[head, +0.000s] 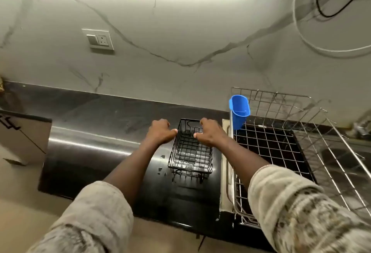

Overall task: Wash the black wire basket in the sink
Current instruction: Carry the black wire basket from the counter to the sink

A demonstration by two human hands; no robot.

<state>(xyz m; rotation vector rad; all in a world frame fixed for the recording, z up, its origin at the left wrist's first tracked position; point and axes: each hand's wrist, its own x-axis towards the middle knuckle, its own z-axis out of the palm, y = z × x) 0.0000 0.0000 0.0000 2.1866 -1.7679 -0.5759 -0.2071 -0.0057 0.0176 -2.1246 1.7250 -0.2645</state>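
While upright on the wet black stone counter (156,192), the black rectangular wire basket (190,152) is gripped w/ curled fingers: left hand (160,132) at L rim, right hand (210,133) at R rim.

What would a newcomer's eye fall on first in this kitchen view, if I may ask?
Most striking is the black wire basket standing on the dark countertop at centre, with the left hand and right hand holding its two sides. Next comes the bright blue cup, hooked on the chrome dish rack just to the right.
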